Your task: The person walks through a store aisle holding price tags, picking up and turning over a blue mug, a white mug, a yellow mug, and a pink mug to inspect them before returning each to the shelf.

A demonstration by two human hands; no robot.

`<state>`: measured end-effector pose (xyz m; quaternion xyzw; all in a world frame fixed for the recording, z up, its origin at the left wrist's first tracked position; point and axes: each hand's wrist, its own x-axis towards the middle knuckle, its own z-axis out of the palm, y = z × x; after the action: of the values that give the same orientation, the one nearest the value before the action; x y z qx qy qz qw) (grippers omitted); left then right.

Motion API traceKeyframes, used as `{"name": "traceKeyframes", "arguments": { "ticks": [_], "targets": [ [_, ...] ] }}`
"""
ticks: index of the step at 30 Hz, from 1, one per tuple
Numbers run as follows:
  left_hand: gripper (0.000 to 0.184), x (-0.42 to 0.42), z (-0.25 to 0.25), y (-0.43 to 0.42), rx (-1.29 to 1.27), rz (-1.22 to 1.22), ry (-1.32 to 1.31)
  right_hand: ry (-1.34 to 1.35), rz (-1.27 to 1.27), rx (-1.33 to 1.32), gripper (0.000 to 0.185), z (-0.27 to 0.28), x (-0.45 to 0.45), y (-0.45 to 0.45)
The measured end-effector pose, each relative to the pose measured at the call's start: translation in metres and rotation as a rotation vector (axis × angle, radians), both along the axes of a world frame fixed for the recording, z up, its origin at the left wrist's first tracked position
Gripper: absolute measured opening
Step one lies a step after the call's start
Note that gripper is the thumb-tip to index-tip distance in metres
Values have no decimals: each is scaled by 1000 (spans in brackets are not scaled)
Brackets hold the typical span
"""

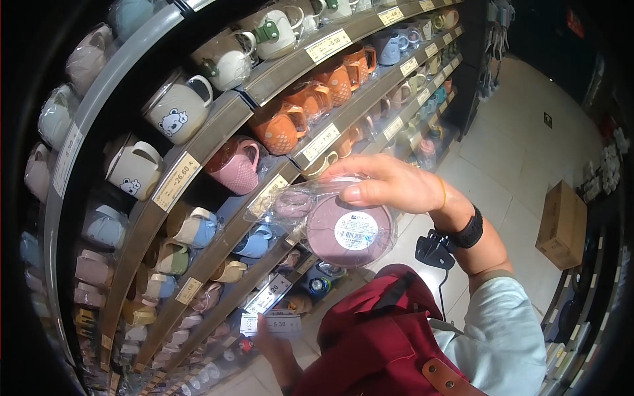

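My right hand point(386, 181) is closed on the near rim side of a mauve mug point(321, 228) wrapped in clear plastic. The mug's base faces me and carries a round white label point(356, 230) with a barcode; its handle points left, toward the shelf. Lower down, my left hand point(272, 338) pinches several white price tags point(269, 295), two of which read 4.20 and 5.30. Its other fingers are mostly hidden. A pink mug point(236, 165) and orange mugs point(281, 127) stand on the shelves beyond my right hand.
Curved shelves point(198, 148) of plastic-wrapped mugs with yellow price labels fill the left side. A cardboard box point(561, 224) stands on the tiled floor point(508, 138) at right, near another shelf. A black device point(434, 249) with a cable hangs by my right wrist.
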<state>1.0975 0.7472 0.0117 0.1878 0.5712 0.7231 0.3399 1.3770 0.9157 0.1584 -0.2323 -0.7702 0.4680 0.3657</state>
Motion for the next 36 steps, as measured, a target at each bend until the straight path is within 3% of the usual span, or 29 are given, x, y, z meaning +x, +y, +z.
{"name": "traceKeyframes", "arguments": {
  "ticks": [8,11,13,14,15,18,20,21,23,24,27,28,29,30,31,32,35,36],
  "targets": [
    [36,-8,-2,-4,-23,-105,-75,-82,37,-88,42,3,4,1],
    [42,-14,-8,-4,69,-152,-88,-74,83,-110,41,-2,2,4],
    [44,-22,-6,0,277,-312,-104,-96,145,-143,40,-8,-1,9],
    [37,-32,0,8,340,-545,45,-116,200,-170,40,-10,-4,11],
    [30,-29,11,15,440,-606,180,-123,215,-173,40,-12,-8,12],
    [22,-11,59,31,380,-671,137,-178,328,-267,41,-20,-21,19],
    [21,-1,82,41,187,-632,506,-165,447,-270,42,-29,-27,26],
    [21,5,93,44,193,-623,505,-171,452,-264,42,-28,-29,26],
    [17,18,110,51,168,-855,515,-141,486,-246,44,-27,-30,24],
    [13,26,112,58,277,-881,643,-170,475,-230,44,-25,-30,22],
    [10,35,110,67,370,-958,667,-148,409,-276,45,-32,-26,27],
    [10,37,108,71,378,-963,662,-145,392,-360,45,-28,-23,24],
    [10,39,106,76,487,-865,823,-150,384,-357,45,-29,-22,21],
    [10,40,104,81,595,-758,982,-44,344,-368,47,-31,-22,19],
    [10,41,104,83,606,-760,980,64,303,-376,50,-31,-21,18],
    [10,41,103,85,630,-705,1038,97,284,-252,56,-29,-16,18],
    [11,41,105,89,671,-646,1133,60,112,-204,58,-20,-7,-4],
    [12,40,106,90,669,-649,1180,-71,-1,-75,65,-16,-8,-9]
  ]
}}
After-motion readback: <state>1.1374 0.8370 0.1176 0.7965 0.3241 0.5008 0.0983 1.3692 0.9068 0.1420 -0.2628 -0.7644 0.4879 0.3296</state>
